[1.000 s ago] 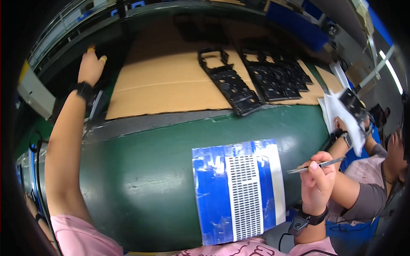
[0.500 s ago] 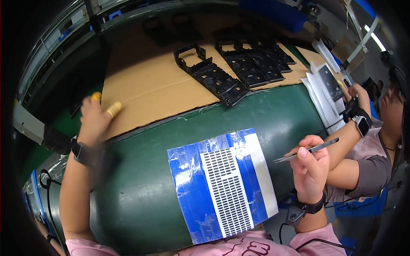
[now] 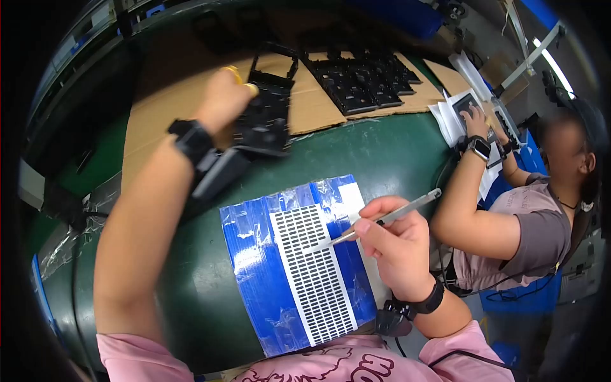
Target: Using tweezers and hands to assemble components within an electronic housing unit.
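My left hand [image 3: 223, 100], yellow covers on two fingertips, grips the left side of a black plastic frame [image 3: 264, 118] with a large opening at its far end. The wrist hides part of that grip. In my right hand [image 3: 401, 251] are metal tweezers [image 3: 407, 207], pinched between thumb and fingers. Their tips reach over a white sheet of small black rectangular stickers [image 3: 312, 274]; whether they touch it I cannot tell. The sheet lies on a blue taped board [image 3: 254, 280] close to my body.
More black frames [image 3: 363, 79] lie on the brown cardboard [image 3: 153, 127] over the green work surface [image 3: 197, 280]. At the right a co-worker [image 3: 509, 210] handles a dark part by white paper [image 3: 445, 124]. A grey machine part [image 3: 38, 184] stands at the left edge.
My left hand has swung right and taken hold of the nearest black frame, which has turned and shifted left. My right hand has brought the tweezers left, over the sticker sheet.
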`<state>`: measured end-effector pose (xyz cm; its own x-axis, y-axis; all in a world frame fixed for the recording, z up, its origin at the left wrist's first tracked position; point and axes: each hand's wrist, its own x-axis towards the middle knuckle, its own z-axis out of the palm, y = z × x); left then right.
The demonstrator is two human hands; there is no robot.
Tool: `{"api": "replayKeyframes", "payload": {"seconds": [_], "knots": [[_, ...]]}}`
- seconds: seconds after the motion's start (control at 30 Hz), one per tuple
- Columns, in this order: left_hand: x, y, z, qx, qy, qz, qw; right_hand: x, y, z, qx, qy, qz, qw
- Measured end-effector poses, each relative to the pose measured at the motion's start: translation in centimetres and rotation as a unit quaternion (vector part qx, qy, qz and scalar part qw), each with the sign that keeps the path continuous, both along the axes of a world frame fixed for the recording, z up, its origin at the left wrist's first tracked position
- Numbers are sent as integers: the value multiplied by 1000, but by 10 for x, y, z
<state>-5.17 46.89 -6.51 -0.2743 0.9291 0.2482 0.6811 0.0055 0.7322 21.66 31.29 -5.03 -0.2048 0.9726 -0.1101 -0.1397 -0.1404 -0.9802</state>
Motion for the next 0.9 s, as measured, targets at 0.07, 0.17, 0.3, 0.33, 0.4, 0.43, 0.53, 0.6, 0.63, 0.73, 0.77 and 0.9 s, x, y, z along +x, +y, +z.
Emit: {"api": "replayKeyframes", "payload": {"seconds": [0.07, 0.17, 0.3, 0.33, 0.4, 0.43, 0.53, 0.6, 0.63, 0.73, 0.77, 0.9], "knots": [[-28, -14, 3, -15, -204, -92, 974, -1, 3, -5, -5, 18, -3, 1000], [-16, -82, 56, -125, -452, -124, 875, -5, 6, -11, -19, 12, -8, 1000], [-18, -131, 48, -56, -548, -80, 831, -1, 9, -21, -13, 3, -14, 1000], [-13, -147, 50, -29, -562, -63, 824, -1, 7, -20, -10, -3, -14, 1000], [-12, -168, 40, -22, -591, -76, 802, 0, 5, -21, -12, -14, -24, 1000], [-7, -186, 48, -13, -572, -38, 819, -6, 4, -19, -12, -8, -14, 1000], [18, -193, 46, 21, -622, -22, 782, -7, 5, -21, -21, -13, -15, 1000], [17, -197, 40, 8, -612, -31, 790, -7, 4, -20, -26, -15, -10, 999], [19, -195, 37, -2, -621, -39, 783, -7, 4, -20, -33, -18, -11, 999], [25, -194, 31, -18, -642, -30, 766, -9, 4, -20, -32, -25, -23, 999], [27, -195, 31, -19, -651, -29, 758, -9, 3, -21, -31, -26, -19, 999], [34, -201, 31, -38, -690, -46, 721, -6, 1, -16, -17, 22, -17, 999]]}}
